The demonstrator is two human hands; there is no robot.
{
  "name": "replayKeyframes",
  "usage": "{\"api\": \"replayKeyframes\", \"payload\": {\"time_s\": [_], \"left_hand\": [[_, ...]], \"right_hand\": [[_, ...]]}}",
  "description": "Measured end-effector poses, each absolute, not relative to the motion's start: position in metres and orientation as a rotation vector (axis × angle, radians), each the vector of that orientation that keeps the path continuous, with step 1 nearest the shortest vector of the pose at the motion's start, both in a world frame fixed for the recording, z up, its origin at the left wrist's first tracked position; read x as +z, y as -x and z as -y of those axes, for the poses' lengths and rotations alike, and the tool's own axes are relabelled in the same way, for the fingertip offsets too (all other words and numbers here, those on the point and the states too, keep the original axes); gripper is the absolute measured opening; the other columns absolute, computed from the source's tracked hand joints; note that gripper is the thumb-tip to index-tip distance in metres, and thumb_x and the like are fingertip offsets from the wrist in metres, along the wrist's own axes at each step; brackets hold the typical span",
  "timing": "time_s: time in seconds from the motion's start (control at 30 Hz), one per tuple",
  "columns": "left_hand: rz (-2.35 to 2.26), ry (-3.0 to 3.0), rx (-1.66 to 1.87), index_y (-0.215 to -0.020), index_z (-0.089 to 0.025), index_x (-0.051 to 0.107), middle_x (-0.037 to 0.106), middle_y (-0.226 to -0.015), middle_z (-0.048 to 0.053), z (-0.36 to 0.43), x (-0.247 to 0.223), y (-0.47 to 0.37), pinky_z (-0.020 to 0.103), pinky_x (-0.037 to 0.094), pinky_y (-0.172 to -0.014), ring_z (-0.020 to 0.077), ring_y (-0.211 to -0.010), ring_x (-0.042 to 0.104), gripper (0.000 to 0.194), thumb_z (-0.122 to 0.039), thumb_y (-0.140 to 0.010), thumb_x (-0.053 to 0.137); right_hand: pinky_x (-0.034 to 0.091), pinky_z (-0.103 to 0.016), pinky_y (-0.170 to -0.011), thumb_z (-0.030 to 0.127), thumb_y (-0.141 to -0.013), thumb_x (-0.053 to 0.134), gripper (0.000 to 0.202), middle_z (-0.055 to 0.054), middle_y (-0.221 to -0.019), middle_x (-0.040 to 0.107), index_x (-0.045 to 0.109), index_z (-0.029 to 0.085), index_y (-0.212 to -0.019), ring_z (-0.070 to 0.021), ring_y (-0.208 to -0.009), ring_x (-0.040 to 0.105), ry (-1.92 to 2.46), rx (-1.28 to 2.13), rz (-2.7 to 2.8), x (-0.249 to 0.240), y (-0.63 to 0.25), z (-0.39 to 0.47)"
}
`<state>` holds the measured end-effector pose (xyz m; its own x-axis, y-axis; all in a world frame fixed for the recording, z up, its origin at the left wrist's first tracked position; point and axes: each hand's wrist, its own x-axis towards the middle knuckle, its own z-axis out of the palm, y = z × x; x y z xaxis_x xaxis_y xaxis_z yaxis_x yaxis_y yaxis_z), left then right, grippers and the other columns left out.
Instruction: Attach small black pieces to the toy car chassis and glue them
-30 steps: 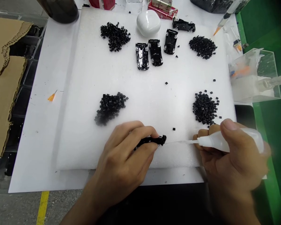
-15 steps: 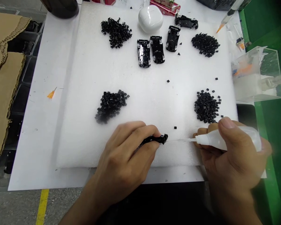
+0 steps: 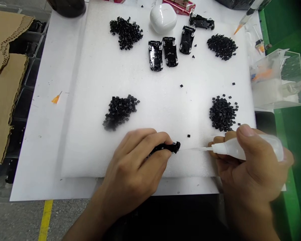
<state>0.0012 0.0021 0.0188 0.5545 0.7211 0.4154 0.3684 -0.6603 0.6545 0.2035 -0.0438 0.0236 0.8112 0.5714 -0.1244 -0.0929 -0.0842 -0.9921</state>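
My left hand (image 3: 137,164) pinches a black toy car chassis (image 3: 175,147) by its sides, edge towards me, with most of it hidden behind the fingers. In my right hand (image 3: 253,164) is a white squeeze glue bottle (image 3: 228,148), lying sideways in the grip. Its thin tip points left at the near end of the chassis; whether the two touch I cannot tell. A single small black square (image 3: 189,136) lies just above the tip. Beyond my hands, several similar black chassis (image 3: 170,52) lie on the white foam sheet (image 3: 90,147).
Black square pieces form a pile (image 3: 121,110) at left and another pile (image 3: 222,113) at right. Two piles of smaller black parts, one at back left (image 3: 126,32), one at back right (image 3: 222,46), flank a white rounded case (image 3: 163,18). A clear box (image 3: 278,80) stands at right.
The whole view has shifted slightly, everything moving a little up and right. Both hands keep their grips, and the bottle tip still points at the chassis end.
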Motion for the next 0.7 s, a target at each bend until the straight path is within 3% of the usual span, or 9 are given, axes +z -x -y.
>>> {"api": "replayKeyframes", "payload": {"time_s": [0.13,0.2,0.27,0.33,0.43,0.53,0.63,0.7], "left_hand": [[-0.879,-2.336,0.897,-0.094,-0.01,0.073,0.071,-0.114,0.01,-0.002,0.017,0.0,0.04,0.058,-0.09,0.0226,-0.11,0.061,0.017,0.004,-0.084,0.072],[-0.881,-2.367,0.876,-0.094,-0.01,0.073,0.071,-0.114,0.01,-0.003,0.016,0.0,0.041,0.057,-0.092,0.0239,-0.113,0.061,0.015,0.003,-0.086,0.072],[-0.879,-2.398,0.872,-0.097,-0.011,0.074,0.072,-0.116,0.01,-0.003,0.015,0.0,0.042,0.056,-0.096,0.0256,-0.118,0.06,0.016,0.002,-0.087,0.07],[-0.857,-2.446,0.87,-0.104,-0.011,0.074,0.072,-0.122,0.01,-0.003,0.014,0.001,0.044,0.055,-0.101,0.0278,-0.126,0.059,0.023,0.003,-0.088,0.068],[-0.787,-2.533,0.847,-0.119,-0.015,0.073,0.068,-0.135,0.008,-0.003,0.013,0.003,0.046,0.052,-0.101,0.0305,-0.134,0.055,0.037,0.005,-0.09,0.064],[-0.722,-2.593,0.839,-0.122,-0.015,0.072,0.067,-0.139,0.004,-0.003,0.013,0.005,0.047,0.049,-0.098,0.0308,-0.135,0.055,0.039,0.006,-0.092,0.058],[-0.709,-2.62,0.866,-0.12,-0.013,0.072,0.069,-0.135,0.004,-0.003,0.011,0.005,0.046,0.046,-0.098,0.0307,-0.132,0.058,0.037,0.007,-0.093,0.055],[-0.705,-2.627,0.894,-0.119,-0.013,0.073,0.07,-0.134,0.004,-0.003,0.009,0.005,0.047,0.044,-0.099,0.0308,-0.13,0.059,0.039,0.008,-0.093,0.053]], "right_hand": [[0.031,-0.025,-0.028,0.031,-0.071,0.082,0.04,0.003,-0.047,0.042,0.049,0.022,-0.05,-0.0119,-0.037,0.039,1.491,0.589,0.39,0.029,-0.212,0.036],[0.029,-0.025,-0.028,0.026,-0.074,0.079,0.035,0.006,-0.046,0.036,0.05,0.023,-0.055,-0.0101,-0.036,0.033,1.497,0.554,0.419,0.036,-0.22,0.028],[0.034,-0.026,-0.032,0.025,-0.082,0.076,0.022,0.006,-0.05,0.037,0.062,0.021,-0.066,-0.0109,-0.038,0.038,1.524,0.522,0.565,0.042,-0.229,0.016],[0.047,-0.032,-0.043,0.03,-0.091,0.072,0.012,0.001,-0.06,0.054,0.075,0.018,-0.089,-0.015,-0.048,0.056,1.569,0.479,0.813,0.047,-0.237,0.0],[0.057,-0.037,-0.062,0.034,-0.092,0.075,0.035,-0.008,-0.091,0.075,0.072,0.018,-0.123,-0.0214,-0.077,0.073,1.672,0.397,1.17,0.045,-0.246,-0.027],[0.058,-0.036,-0.07,0.03,-0.086,0.077,0.039,-0.007,-0.102,0.077,0.066,0.019,-0.122,-0.0221,-0.089,0.073,1.661,0.383,1.38,0.034,-0.247,-0.05],[0.059,-0.037,-0.074,0.03,-0.086,0.073,0.027,-0.002,-0.095,0.074,0.066,0.021,-0.11,-0.0207,-0.082,0.071,1.721,0.321,1.516,0.023,-0.242,-0.058],[0.06,-0.04,-0.075,0.033,-0.086,0.073,0.036,-0.003,-0.097,0.074,0.063,0.022,-0.119,-0.0219,-0.08,0.071,1.789,0.304,1.581,0.022,-0.239,-0.052]]}}
